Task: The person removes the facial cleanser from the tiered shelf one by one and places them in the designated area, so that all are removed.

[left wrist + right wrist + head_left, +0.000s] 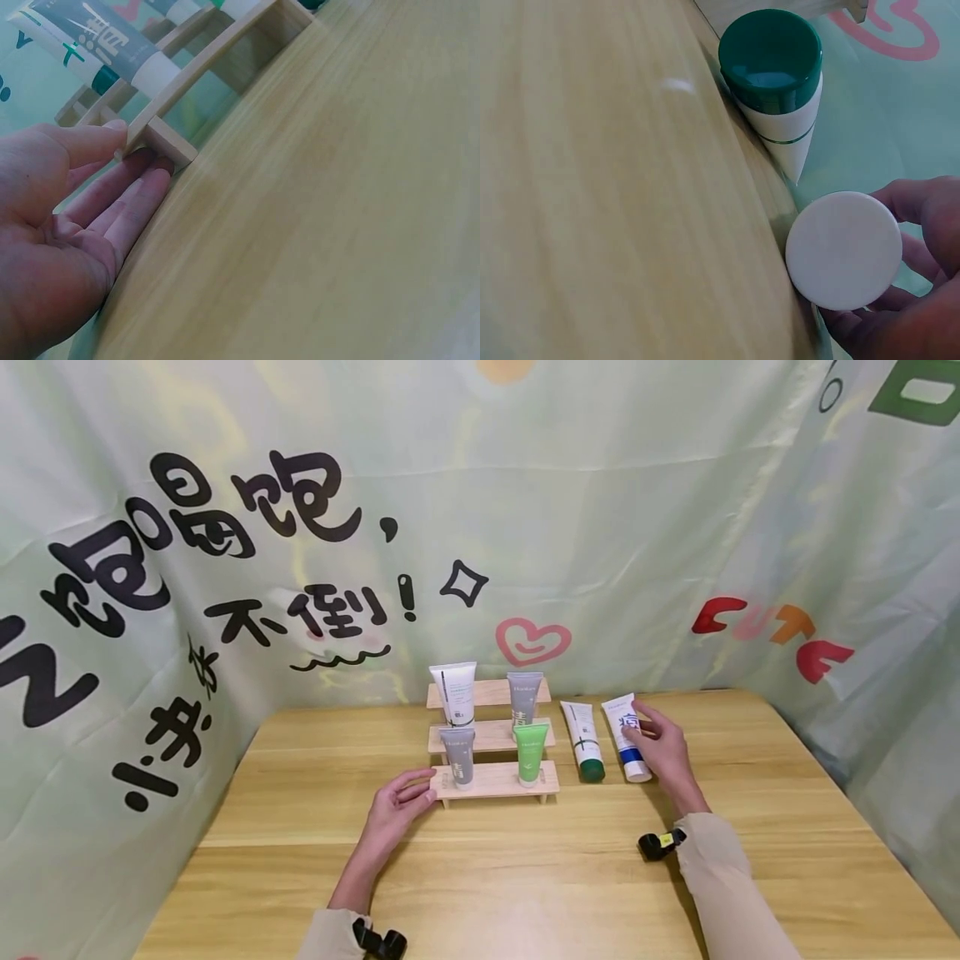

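Observation:
A three-tier wooden stand [495, 783] holds several upright squeeze tubes. My left hand [401, 806] grips the left end of its lowest tier; in the left wrist view the thumb [97, 142] lies at the shelf's edge, the other fingers by its leg. With my right hand [663, 752] I hold a white squeeze tube with a blue band [626, 739], which lies on the table right of the stand. Its round white cap [844, 250] faces the right wrist camera. Beside it lies a white tube with a green cap [583, 743].
On the stand are a large white tube [456, 693], a grey tube [523, 697] behind, a smaller grey tube [460, 756] and a green tube [531, 752] in front. A printed cloth [637, 543] hangs behind the wooden table [525, 877].

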Demonstrator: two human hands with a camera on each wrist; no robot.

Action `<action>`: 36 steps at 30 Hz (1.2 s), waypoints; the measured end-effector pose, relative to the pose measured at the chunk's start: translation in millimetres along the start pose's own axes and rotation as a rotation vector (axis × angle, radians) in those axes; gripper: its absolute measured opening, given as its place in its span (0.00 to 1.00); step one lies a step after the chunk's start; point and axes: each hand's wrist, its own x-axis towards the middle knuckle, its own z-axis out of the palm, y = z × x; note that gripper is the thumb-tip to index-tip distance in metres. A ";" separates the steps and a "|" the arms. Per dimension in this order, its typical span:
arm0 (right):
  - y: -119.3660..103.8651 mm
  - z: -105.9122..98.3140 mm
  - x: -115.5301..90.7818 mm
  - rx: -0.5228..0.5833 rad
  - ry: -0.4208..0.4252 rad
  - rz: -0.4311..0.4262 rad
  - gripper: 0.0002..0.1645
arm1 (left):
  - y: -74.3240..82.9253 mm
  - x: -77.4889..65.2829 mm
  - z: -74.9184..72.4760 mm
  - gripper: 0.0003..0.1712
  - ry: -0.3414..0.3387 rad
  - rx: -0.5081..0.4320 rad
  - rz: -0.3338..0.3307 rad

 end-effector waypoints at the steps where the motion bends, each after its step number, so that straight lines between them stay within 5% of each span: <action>1: 0.8 -0.3 0.1 0.002 -0.004 0.002 0.36 | -0.1 0.1 0.3 0.20 -0.001 -0.002 -0.001; 16: 5.9 -5.9 0.2 -0.192 -0.021 -0.028 0.32 | -0.5 -0.3 2.5 0.20 0.002 -0.004 -0.001; 36: 2.3 -17.8 -7.7 -0.160 -0.027 0.000 0.30 | -1.2 -0.5 1.4 0.20 0.005 -0.008 0.002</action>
